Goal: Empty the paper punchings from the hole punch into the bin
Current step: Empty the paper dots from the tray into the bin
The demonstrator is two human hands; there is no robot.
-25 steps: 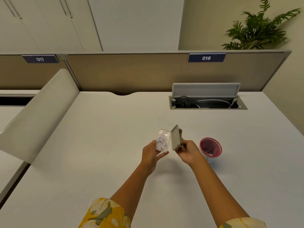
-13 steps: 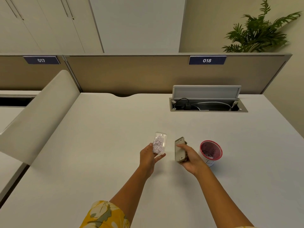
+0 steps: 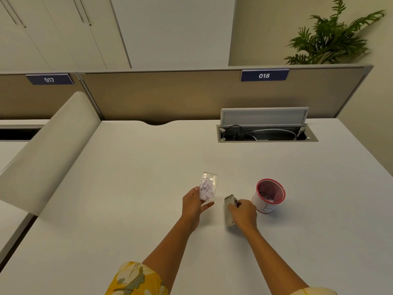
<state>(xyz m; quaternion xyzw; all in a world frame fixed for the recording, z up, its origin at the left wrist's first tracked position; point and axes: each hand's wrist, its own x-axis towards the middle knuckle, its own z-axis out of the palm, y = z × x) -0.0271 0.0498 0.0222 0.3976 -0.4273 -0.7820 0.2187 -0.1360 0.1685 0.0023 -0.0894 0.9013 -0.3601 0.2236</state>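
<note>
My left hand [image 3: 192, 204] holds a clear plastic tray [image 3: 208, 186] full of pale paper punchings, open side up, above the white desk [image 3: 131, 188]. My right hand [image 3: 243, 212] grips the grey metal hole punch [image 3: 229, 210], which is low at the desk surface, lying lengthwise. Just right of that hand stands the bin [image 3: 268, 195], a small white cup with a red rim and a few punchings inside. The tray is well left of the bin.
An open cable hatch [image 3: 265, 133] with wires sits at the desk's back right, its lid raised. A tan partition [image 3: 170, 94] closes the back edge, a curved divider [image 3: 49, 141] the left side. A plant [image 3: 331, 37] stands behind the partition.
My two hands have drawn apart. The right hand has lowered the hole punch from upright to down at the desk. The left hand has kept the tray up, a little further left.
</note>
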